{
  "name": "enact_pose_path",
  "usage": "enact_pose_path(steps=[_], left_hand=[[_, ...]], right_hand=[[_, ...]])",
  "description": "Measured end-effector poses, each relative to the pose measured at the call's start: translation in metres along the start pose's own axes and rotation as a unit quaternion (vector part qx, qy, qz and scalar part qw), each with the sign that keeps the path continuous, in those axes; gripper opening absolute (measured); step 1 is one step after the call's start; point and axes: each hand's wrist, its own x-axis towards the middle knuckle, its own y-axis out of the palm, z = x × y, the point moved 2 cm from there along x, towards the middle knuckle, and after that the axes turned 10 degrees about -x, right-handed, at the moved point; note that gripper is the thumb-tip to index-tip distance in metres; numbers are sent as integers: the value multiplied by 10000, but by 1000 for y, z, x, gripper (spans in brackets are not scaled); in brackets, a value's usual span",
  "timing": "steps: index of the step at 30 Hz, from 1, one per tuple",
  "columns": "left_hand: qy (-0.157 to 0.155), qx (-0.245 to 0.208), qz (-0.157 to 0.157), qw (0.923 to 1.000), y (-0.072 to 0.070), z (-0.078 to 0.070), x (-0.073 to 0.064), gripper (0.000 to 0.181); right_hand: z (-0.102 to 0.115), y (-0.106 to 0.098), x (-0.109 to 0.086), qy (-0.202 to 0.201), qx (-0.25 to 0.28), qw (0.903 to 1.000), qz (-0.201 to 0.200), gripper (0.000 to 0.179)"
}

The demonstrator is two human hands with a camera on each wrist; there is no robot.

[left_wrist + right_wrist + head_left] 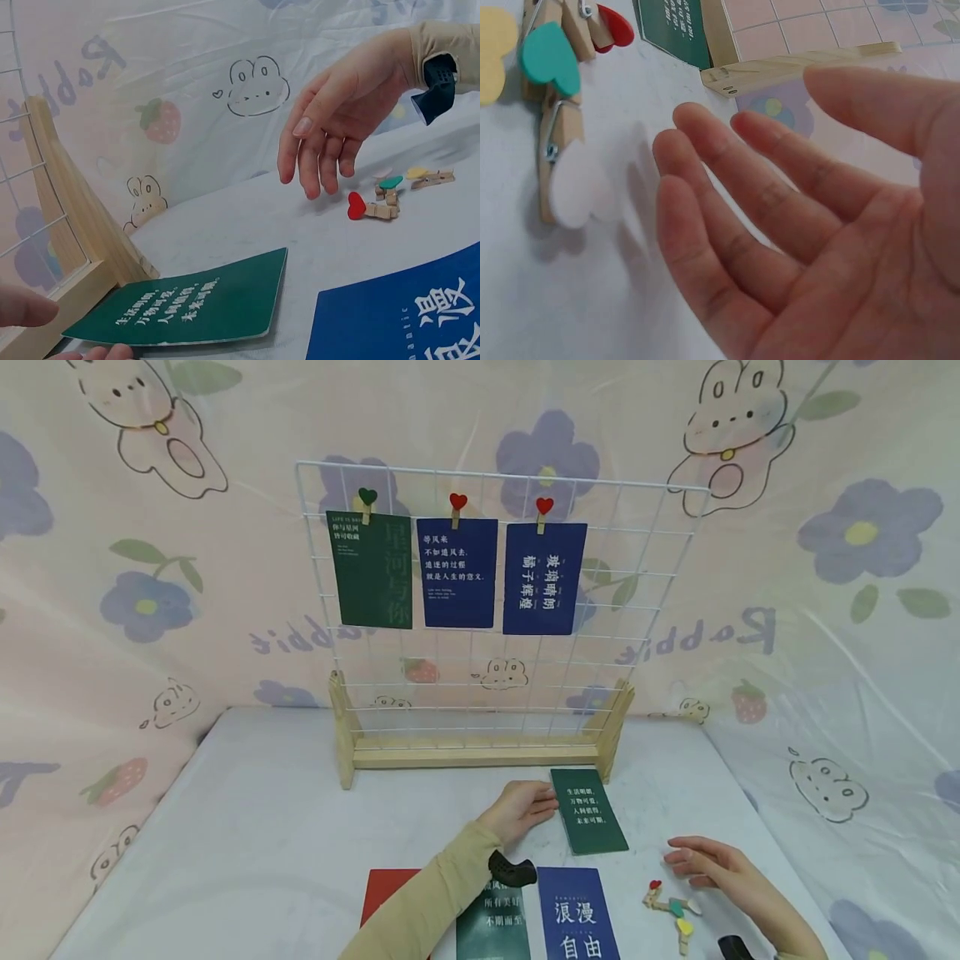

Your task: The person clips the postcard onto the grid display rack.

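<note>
A green card [588, 812] with white writing lies on the table in front of the rack's right foot. My left hand [520, 812] is at its left edge; in the left wrist view the thumb [26, 307] stands apart from the card and the fingertips [112, 352] are by its near edge. Whether they touch it I cannot tell. Over the right of the table hovers my right hand [712, 864], fingers loosely bent and holding nothing. Just left of it lie several small wooden clothespins [675, 907] with hearts in red, green, yellow and white.
A white wire grid rack [465, 702] on a wooden base [480, 757] stands at the back. Clipped to it hang a green card [372, 572] and two blue cards [460, 575]. Nearer me lie a red card [382, 893], another green card [491, 931] and a blue card [577, 914].
</note>
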Motion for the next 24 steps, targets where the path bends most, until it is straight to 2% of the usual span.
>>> enact_pose_path(steps=[6, 13, 20, 24], left_hand=[[222, 263, -97, 9994, 0, 0, -1, 32], [181, 379, -284, 9987, 4, -1, 1, 31], [279, 640, -384, 9968, 8, -1, 5, 29], [338, 602, -429, 9967, 10, -2, 8, 31]], right_hand=[[-3, 0, 5, -63, 7, 9999, 109, 54], [-5, 0, 6, -17, 70, 9994, 329, 51], [-4, 2, 8, 176, -101, 9990, 402, 49], [-4, 3, 9, 98, -149, 9984, 533, 45]])
